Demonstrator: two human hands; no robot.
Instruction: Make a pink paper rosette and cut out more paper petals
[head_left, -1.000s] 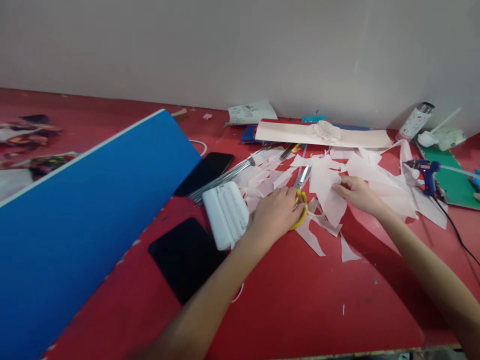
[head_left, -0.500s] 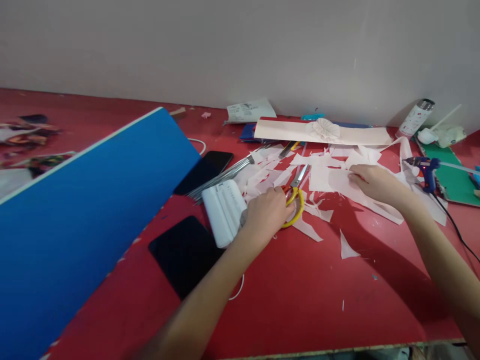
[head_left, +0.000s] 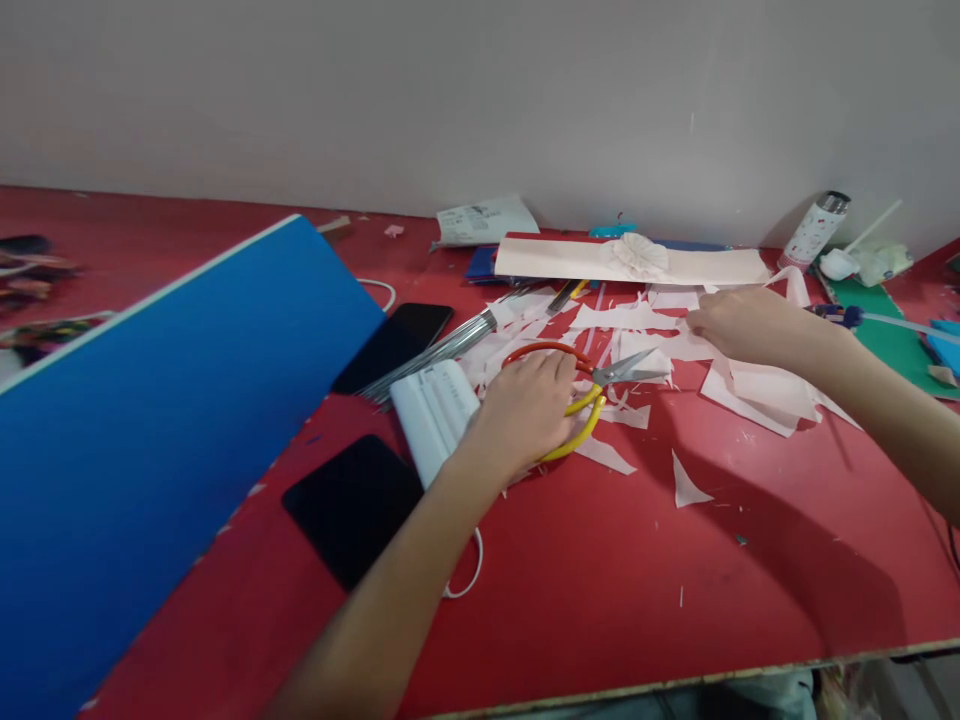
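Observation:
A pair of scissors (head_left: 626, 368) with one red and one yellow handle is in my left hand (head_left: 529, 405). My fingers are closed about the handles, and the slightly parted blades point right over pale pink paper scraps (head_left: 600, 318). My right hand (head_left: 739, 325) is among the paper pieces further right, its fingers bent down and pressed together on a piece of pink paper (head_left: 684, 345). Its fingertips are partly hidden. Larger pink paper sheets (head_left: 765, 392) lie just in front of that hand.
A white device (head_left: 431, 410), two black flat devices and a bundle of thin metal wires (head_left: 450, 345) lie left of the scraps. A big blue board (head_left: 187, 430) covers the left side. Behind are a pale strip with a paper flower (head_left: 637, 257), a bottle (head_left: 816, 232) and a glue gun (head_left: 836, 314).
My left hand has lifted the scissors and turned them so the blades point right and stand apart. My right hand has moved slightly away from me; the paper sheets have shifted to the right.

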